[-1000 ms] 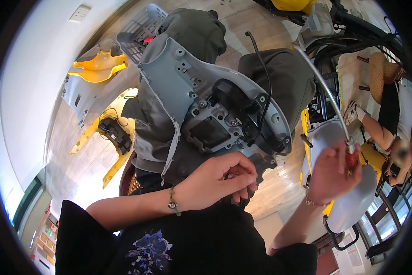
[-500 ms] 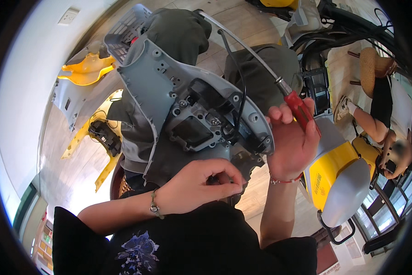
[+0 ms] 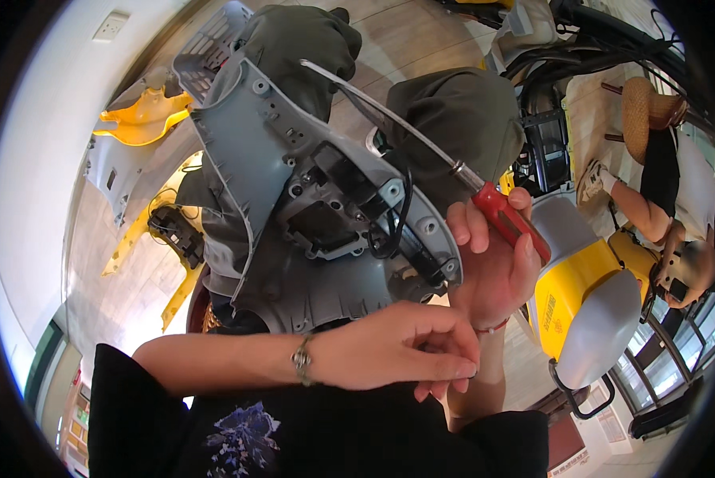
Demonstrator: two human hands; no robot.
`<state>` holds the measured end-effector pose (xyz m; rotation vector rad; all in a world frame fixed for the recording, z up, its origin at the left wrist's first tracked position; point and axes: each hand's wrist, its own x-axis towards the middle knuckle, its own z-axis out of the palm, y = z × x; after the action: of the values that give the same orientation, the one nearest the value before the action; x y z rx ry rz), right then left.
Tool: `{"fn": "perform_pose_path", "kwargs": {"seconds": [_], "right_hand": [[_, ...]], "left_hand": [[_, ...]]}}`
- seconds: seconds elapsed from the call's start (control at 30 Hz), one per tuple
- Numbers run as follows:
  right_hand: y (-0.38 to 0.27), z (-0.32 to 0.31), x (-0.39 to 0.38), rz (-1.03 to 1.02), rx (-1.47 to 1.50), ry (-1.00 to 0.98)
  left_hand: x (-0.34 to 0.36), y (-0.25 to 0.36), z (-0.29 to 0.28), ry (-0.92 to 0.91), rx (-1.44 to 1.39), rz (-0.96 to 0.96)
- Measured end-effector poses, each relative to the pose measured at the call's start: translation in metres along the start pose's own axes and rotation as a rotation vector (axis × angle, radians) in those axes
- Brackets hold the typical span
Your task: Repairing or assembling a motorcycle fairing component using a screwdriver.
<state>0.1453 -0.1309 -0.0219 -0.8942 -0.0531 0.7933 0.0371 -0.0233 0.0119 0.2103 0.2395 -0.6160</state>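
Note:
A grey molded panel [image 3: 242, 151] lies across my lap, carrying a metal bracket [image 3: 326, 231] around a dark opening, a black fitting [image 3: 341, 179] and black cables. My right hand [image 3: 493, 263], right of the panel, holds a screwdriver by its red handle [image 3: 501, 211]; the long metal shaft reaches diagonally up-left over the panel's upper part. My left hand [image 3: 421, 350] is curled below the panel's lower edge, thumb near bent fingertips, in front of my right forearm; anything inside it is too hidden to make out.
Yellow shell [image 3: 142, 119], yellow frame piece with black part [image 3: 174, 235] and grey crate [image 3: 206, 64] lie left. A yellow-grey scooter body [image 3: 572, 311] and dark tubing [image 3: 612, 48] stand right, where another person [image 3: 656, 207] sits beside a woven stool [image 3: 640, 119].
My right hand has turned the screwdriver so its shaft now slants up-left across the panel. My left hand has moved right and down. The panel appears further left and up in the view.

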Motion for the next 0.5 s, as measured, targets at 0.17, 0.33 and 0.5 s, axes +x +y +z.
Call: {"fn": "perform_pose_path", "kwargs": {"seconds": [0.17, 0.33, 0.5], "right_hand": [[-0.008, -0.003, 0.008, -0.027, 0.032, 0.184], [-0.061, -0.011, -0.024, -0.340, -0.538, 0.300], [-0.142, 0.016, -0.077, -0.682, -1.342, 0.050]], "left_hand": [[0.011, 0.005, -0.023, -0.126, 0.043, -0.004], [0.006, 0.005, -0.027, -0.117, 0.008, 0.038], [0.004, 0.005, -0.029, -0.092, -0.116, 0.088]]}}
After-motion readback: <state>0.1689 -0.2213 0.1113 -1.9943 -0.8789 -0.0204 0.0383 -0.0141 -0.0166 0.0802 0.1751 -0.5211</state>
